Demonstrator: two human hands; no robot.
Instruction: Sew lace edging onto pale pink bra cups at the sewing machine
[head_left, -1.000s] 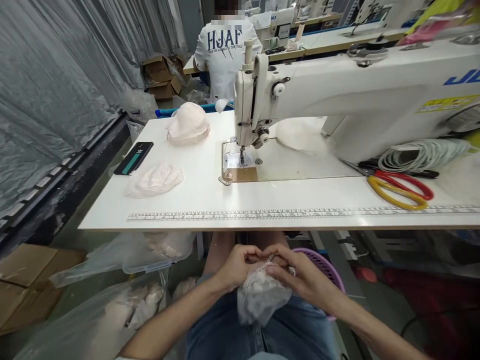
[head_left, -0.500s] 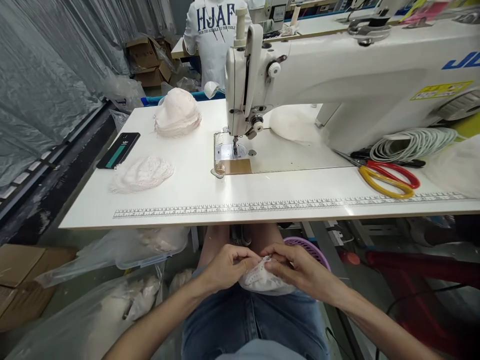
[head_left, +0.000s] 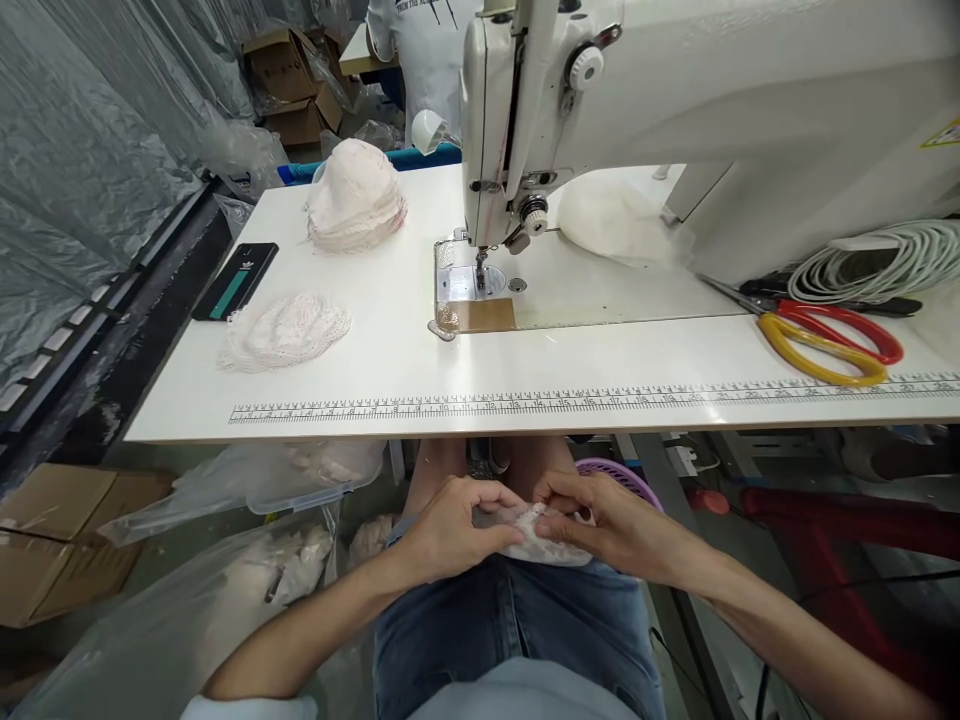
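A piece of white lace fabric (head_left: 551, 548) is held between both hands above my lap, below the table's front edge. My left hand (head_left: 469, 525) pinches its left edge between thumb and fingers. On the other side, my right hand (head_left: 581, 512) is closed on the lace with thumb against fingers. Parts of the fabric are hidden behind the fingers. Beyond the hands stands a white sewing machine (head_left: 499, 130), its needle and presser foot over the metal plate. Flat lace pieces (head_left: 285, 332) lie at the table's left, with a stack of pale fabric cups (head_left: 355, 198) behind them.
A dark phone (head_left: 236, 282) lies at the table's left edge. Scissors with red and yellow handles (head_left: 825, 345) rest at right beside a coil of pale cord (head_left: 877, 262). A printed ruler (head_left: 480, 404) runs along the front edge. Plastic bags (head_left: 225, 590) and a purple basket (head_left: 619, 478) are below.
The camera view has shifted, bringing the sewing machine closer and higher in the picture. Both hands still grip the lace fabric, with the fingers slightly repositioned and more of the lace edge showing between them.
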